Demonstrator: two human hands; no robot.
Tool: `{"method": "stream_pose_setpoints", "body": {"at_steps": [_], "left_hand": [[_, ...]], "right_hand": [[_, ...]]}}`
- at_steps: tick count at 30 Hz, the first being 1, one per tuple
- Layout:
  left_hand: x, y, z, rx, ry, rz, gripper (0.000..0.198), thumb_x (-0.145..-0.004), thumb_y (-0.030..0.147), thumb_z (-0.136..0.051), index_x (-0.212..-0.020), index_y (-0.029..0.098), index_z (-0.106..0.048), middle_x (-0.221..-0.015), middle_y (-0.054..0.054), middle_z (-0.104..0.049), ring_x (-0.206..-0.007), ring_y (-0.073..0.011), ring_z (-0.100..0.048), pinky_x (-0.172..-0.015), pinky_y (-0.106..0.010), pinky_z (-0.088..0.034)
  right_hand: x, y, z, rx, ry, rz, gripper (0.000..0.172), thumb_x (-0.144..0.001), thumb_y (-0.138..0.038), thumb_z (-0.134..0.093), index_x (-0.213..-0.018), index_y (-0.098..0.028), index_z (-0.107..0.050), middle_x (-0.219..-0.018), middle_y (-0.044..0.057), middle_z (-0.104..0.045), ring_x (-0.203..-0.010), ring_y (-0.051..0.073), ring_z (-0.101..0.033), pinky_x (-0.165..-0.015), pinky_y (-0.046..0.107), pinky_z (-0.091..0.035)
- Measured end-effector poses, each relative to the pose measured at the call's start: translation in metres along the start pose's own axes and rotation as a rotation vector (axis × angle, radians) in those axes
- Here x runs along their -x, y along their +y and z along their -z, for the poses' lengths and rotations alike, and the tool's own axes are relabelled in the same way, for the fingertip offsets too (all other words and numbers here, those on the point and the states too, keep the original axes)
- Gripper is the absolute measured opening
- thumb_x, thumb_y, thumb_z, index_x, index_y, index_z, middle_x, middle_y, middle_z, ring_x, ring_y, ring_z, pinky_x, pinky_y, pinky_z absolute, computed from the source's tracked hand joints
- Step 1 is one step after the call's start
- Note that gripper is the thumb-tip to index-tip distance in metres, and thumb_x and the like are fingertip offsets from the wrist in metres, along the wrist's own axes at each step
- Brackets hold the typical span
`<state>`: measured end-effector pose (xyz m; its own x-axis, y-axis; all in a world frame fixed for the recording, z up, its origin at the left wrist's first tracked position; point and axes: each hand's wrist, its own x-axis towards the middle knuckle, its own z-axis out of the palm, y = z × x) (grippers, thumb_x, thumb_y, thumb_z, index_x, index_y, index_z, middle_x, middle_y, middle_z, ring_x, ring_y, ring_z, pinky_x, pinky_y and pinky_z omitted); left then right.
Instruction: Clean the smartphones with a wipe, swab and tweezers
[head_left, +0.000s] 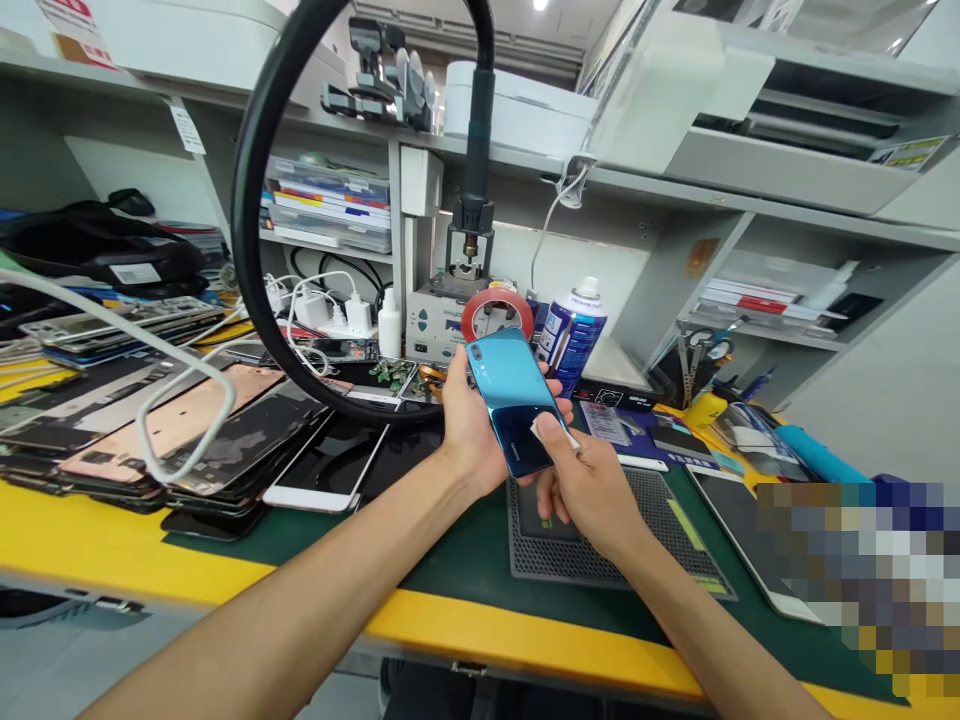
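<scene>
A glossy blue smartphone (510,385), its back with the camera lenses facing up, lies tilted in my left hand (471,425). The fingers of that hand wrap round its far edge and the thumb lies along the near side. Against the phone's lower right part my right hand (589,480) presses a small white wipe (541,428), pinched under the thumb. Below the right hand sits a dark perforated work mat (637,520). Behind the phone stand a roll of red tape (495,308) and a blue spray can (574,335).
Stacked phone and tablet parts (180,430) cover the left of the bench. A black hose (251,210) arches down near my left hand. A white-framed tablet (750,540) lies at the right. Shelves (652,190) run behind, above a white bottle (389,325).
</scene>
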<state>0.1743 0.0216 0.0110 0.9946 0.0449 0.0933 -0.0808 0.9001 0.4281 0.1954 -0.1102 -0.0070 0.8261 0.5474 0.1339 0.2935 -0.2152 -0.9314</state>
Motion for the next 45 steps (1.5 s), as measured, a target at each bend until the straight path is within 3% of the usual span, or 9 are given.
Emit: {"method": "stream_pose_setpoints", "body": {"at_steps": [3, 8, 13, 16, 21, 26, 37, 42, 45], "left_hand": [[0.0, 0.003, -0.001, -0.038, -0.02, 0.021, 0.079, -0.085, 0.074, -0.028, -0.094, 0.007, -0.069, -0.077, -0.016, -0.069, -0.071, -0.0293, -0.068, -0.071, -0.042, -0.055], [0.002, 0.009, -0.004, -0.156, -0.106, 0.026, 0.083, -0.083, 0.076, -0.03, -0.099, 0.004, -0.069, -0.085, -0.019, -0.07, -0.074, -0.0305, -0.068, -0.076, -0.045, -0.054], [0.008, 0.008, -0.01, -0.223, -0.128, 0.076, 0.082, -0.083, 0.075, -0.033, -0.104, 0.005, -0.069, -0.086, -0.02, -0.071, -0.078, -0.0325, -0.069, -0.074, -0.045, -0.056], [0.011, 0.006, -0.014, -0.234, -0.118, 0.122, 0.072, -0.086, 0.07, -0.038, -0.107, 0.009, -0.069, -0.088, -0.018, -0.073, -0.082, -0.0327, -0.07, -0.073, -0.043, -0.057], [0.011, 0.005, -0.011, -0.116, -0.085, 0.164, 0.057, -0.087, 0.063, -0.047, -0.11, 0.015, -0.069, -0.085, -0.013, -0.074, -0.086, -0.0323, -0.071, -0.074, -0.042, -0.057], [0.01, 0.007, -0.009, -0.058, -0.101, 0.222, 0.059, -0.087, 0.063, -0.046, -0.109, 0.014, -0.069, -0.085, -0.013, -0.074, -0.087, -0.0339, -0.071, -0.075, -0.043, -0.056], [0.012, 0.008, -0.013, -0.049, -0.127, 0.244, 0.066, -0.086, 0.065, -0.044, -0.113, 0.01, -0.068, -0.087, -0.015, -0.074, -0.086, -0.0351, -0.071, -0.07, -0.042, -0.057], [0.013, 0.01, -0.016, -0.034, -0.043, 0.247, 0.062, -0.086, 0.063, -0.047, -0.118, 0.013, -0.066, -0.087, -0.014, -0.074, -0.088, -0.037, -0.07, -0.073, -0.047, -0.056], [0.013, 0.01, -0.017, -0.043, -0.068, 0.243, 0.066, -0.086, 0.064, -0.044, -0.119, 0.011, -0.065, -0.091, -0.016, -0.073, -0.089, -0.0378, -0.07, -0.073, -0.048, -0.056]], "right_hand": [[0.002, 0.001, 0.005, -0.036, -0.11, 0.021, 0.054, -0.095, -0.058, -0.04, -0.07, -0.014, -0.059, -0.044, 0.002, -0.058, -0.033, 0.01, -0.046, -0.038, 0.021, -0.035], [0.003, 0.001, 0.011, -0.055, -0.244, 0.025, 0.039, -0.091, -0.05, -0.054, -0.083, -0.013, -0.062, -0.056, 0.003, -0.064, -0.041, 0.01, -0.051, -0.043, 0.022, -0.041], [0.001, 0.001, 0.006, 0.03, -0.169, -0.097, 0.036, -0.08, -0.047, -0.068, -0.07, -0.012, -0.063, -0.047, 0.002, -0.06, -0.034, 0.008, -0.045, -0.035, 0.019, -0.036], [0.001, 0.001, 0.003, 0.065, -0.097, -0.146, 0.039, -0.074, -0.05, -0.073, -0.071, -0.013, -0.063, -0.052, 0.004, -0.064, -0.034, 0.011, -0.051, -0.03, 0.02, -0.037], [0.001, 0.004, 0.003, -0.059, -0.023, -0.09, 0.051, -0.083, -0.063, -0.057, -0.071, -0.014, -0.06, -0.053, 0.007, -0.066, -0.036, 0.017, -0.059, -0.027, 0.021, -0.038], [0.002, 0.006, 0.007, -0.169, -0.14, -0.042, 0.053, -0.089, -0.062, -0.049, -0.069, -0.014, -0.06, -0.057, 0.009, -0.068, -0.038, 0.016, -0.06, -0.029, 0.021, -0.041], [0.007, 0.001, 0.011, -0.132, -0.206, 0.002, 0.058, -0.091, -0.061, -0.045, -0.07, -0.011, -0.066, -0.064, 0.011, -0.07, -0.043, 0.015, -0.06, -0.036, 0.023, -0.045], [0.007, 0.0, 0.016, -0.14, -0.315, 0.003, 0.064, -0.094, -0.061, -0.037, -0.07, -0.011, -0.069, -0.058, 0.01, -0.067, -0.044, 0.014, -0.059, -0.042, 0.024, -0.047], [0.006, -0.001, 0.017, -0.162, -0.338, 0.003, 0.061, -0.095, -0.059, -0.038, -0.07, -0.011, -0.069, -0.056, 0.009, -0.066, -0.044, 0.014, -0.058, -0.041, 0.023, -0.046]]}}
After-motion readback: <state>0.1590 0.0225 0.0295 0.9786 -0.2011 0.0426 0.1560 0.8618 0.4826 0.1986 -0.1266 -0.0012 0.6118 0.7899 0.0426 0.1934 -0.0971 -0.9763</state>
